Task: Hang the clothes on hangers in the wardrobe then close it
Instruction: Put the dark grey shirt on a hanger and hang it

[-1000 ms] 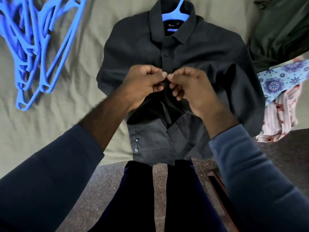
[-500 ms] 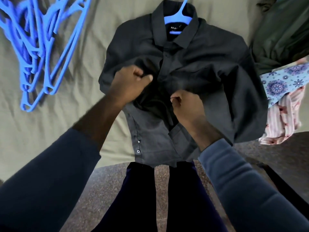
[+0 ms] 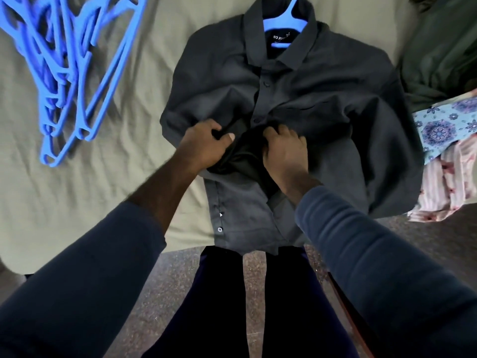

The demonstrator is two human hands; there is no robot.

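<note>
Left hand (image 3: pixel 206 144) has fingers and thumb curled round one loose front edge of the shirt (image 3: pixel 322 104). Right hand (image 3: pixel 284 151), just beside it, bunches the opposite edge in curled fingers. The two edges are drawn toward each other just under a fastened button (image 3: pixel 265 83), seemingly so that the next one can be done up and the shirt will sit firmly on its hanger (image 3: pixel 285 20). Below the hands the front gapes open, and an unfastened button (image 3: pixel 220 229) shows near the hem. The shirt lies face up and flat on the bed (image 3: pixel 103 202), which gives both hands a steady surface to work against. Its hem overhangs the near edge of the bed, above the floor (image 3: pixel 175 280). The hanger is already inside the collar with only its neck showing. Spare hangers (image 3: pixel 64 73) lie heaped well to the left, and more clothes (image 3: pixel 444 125) wait in a pile to the right, touching the shirt's sleeve. No wardrobe is in view, so hanging and closing are not yet done.
</note>
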